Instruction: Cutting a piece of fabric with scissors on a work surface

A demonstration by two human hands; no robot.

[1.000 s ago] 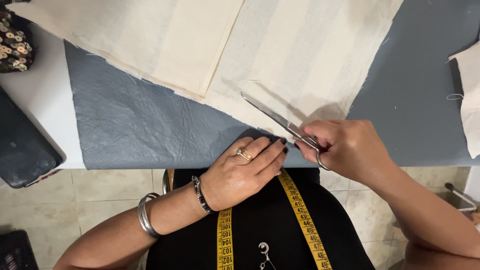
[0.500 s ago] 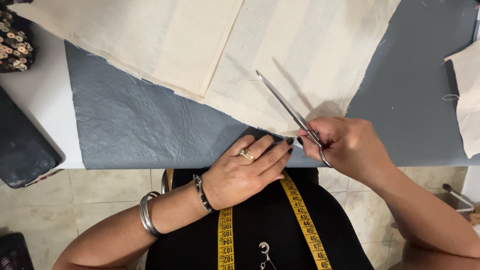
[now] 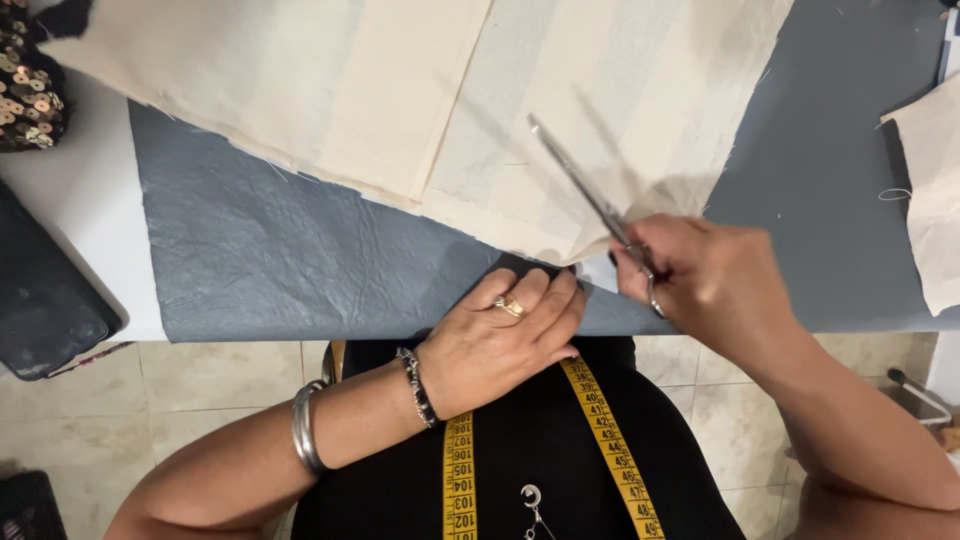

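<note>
- Two hands at the near edge of the counter (image 3: 90,240), above a yellow measuring tape (image 3: 605,440) draped over dark clothing.
- Left hand (image 3: 500,340): palm down, fingers (image 3: 545,300) stretched out together and flat, gripping nothing. Fingertips rest on the near edge of the grey mat (image 3: 280,260), just beside the near corner of the cream fabric (image 3: 600,90). Gold ring on one finger; bead bracelet and metal bangle at the wrist.
- Right hand (image 3: 715,285): fingers curled closed around the handles of the scissors (image 3: 590,195). Handles mostly hidden in the grip.
- Scissors: blades point far-left, over the cream fabric near its near edge. Blades look close together; whether the fabric lies between them cannot be told.
- Cream fabric: spread over the far part of the grey mat, striped, with a folded panel lying on its left half.
- Far right: a separate cream fabric piece (image 3: 930,190) on the mat, well apart from the scissors.
- Left: a dark flat case (image 3: 45,300) at the counter edge; far left, a sequinned dark item (image 3: 28,85).
</note>
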